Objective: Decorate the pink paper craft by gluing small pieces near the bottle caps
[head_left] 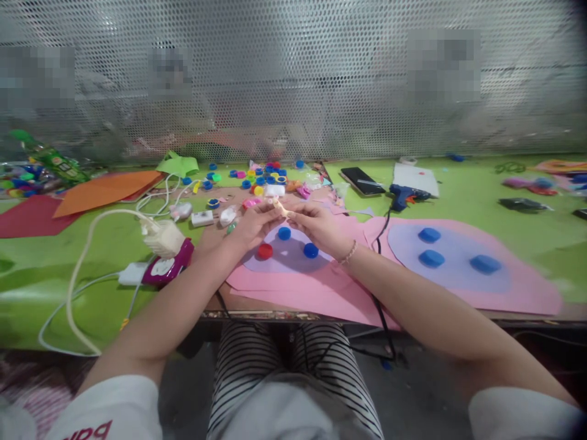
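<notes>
My left hand (257, 223) and my right hand (318, 227) meet above the pink sheet, fingertips pinching a small, cream-coloured, twisted-looking piece (281, 209) between them. What it is made of is too small to tell. Below the hands, a lilac paper shape (287, 263) lies on a pink paper sheet (293, 286). On the lilac shape sit a red bottle cap (265, 251) and two blue bottle caps (284, 233) (310, 250). To the right, another pink sheet (532, 293) bears a second lilac shape (458, 260) with three blue caps (431, 258).
A blue glue gun (403, 197) with a black cord and a phone (360, 181) lie behind right. Loose bottle caps (261, 181) are scattered at the back. A purple power strip (169, 264) with cables, orange paper (107, 188) and a green bottle (57, 162) are left. A perforated metal screen (293, 73) stands behind.
</notes>
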